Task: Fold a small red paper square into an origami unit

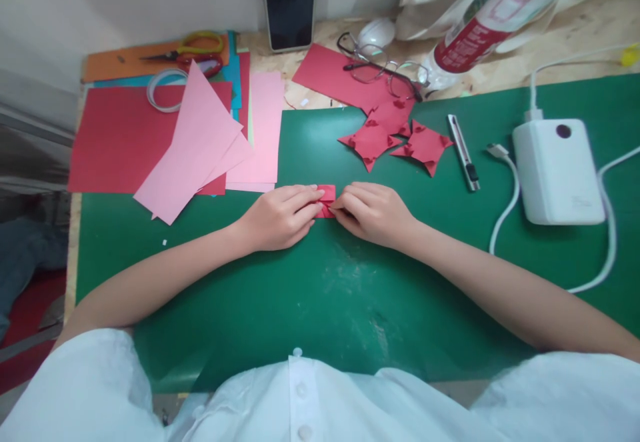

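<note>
The folded red paper (pixel 327 194) lies on the green surface (pixel 310 309), directly between my two hands. Relative to my left hand (pixel 285 217), it lies to the right, under the fingertips; relative to my right hand (pixel 375 212), it lies to the left. Neither hand is nearer: both touch it. Its exposed part runs longer away from my body than across; the left edge is covered, so I cannot confirm the long axis.

Left hand: fingers extended, laid on the paper; I cannot tell whether the thumb grips. Right hand: curled, thumb and forefinger pinching the paper's near right edge.

Markings: the bottle (pixel 463 42) carries a red-and-white label, its print unreadable. The white power bank (pixel 555 175) bears faint lettering, also unreadable.
</note>
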`<state>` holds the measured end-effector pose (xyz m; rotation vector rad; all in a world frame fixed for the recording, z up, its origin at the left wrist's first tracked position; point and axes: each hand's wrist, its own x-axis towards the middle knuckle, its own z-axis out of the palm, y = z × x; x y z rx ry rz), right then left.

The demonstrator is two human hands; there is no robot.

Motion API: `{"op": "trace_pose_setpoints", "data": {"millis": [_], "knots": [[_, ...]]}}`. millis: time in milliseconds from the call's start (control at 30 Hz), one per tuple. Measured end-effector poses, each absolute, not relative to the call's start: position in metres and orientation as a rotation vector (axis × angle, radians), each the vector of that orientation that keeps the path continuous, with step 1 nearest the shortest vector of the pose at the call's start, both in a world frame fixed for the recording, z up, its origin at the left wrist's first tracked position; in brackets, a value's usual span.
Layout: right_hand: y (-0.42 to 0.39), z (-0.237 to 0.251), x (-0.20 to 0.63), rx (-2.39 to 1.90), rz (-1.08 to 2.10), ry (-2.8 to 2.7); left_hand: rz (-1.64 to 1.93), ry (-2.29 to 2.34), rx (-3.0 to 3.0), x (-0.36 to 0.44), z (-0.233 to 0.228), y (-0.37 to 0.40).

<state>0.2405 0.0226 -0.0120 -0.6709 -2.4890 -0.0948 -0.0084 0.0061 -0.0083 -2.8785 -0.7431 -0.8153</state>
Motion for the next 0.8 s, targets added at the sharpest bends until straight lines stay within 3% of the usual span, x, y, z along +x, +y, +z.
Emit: {"op": "trace_pose_setpoints", "data": {"millis": [133,467,800], "knots": [[0.026,-0.014,0.243,-0.646,-0.016,-2.463,-0.815,-0.781,-2.893,-0.011,-0.011,0.009],[0.012,0.004,0.237,-0.482,-0.519,-2.51,-0.819,-0.813,-2.914,-0.012,-0.016,0.006],[0.008,0.007,0.235,-0.446,-0.63,-2.529,-0.874,-0.762,-2.782,-0.006,-0.012,0.005]]}}
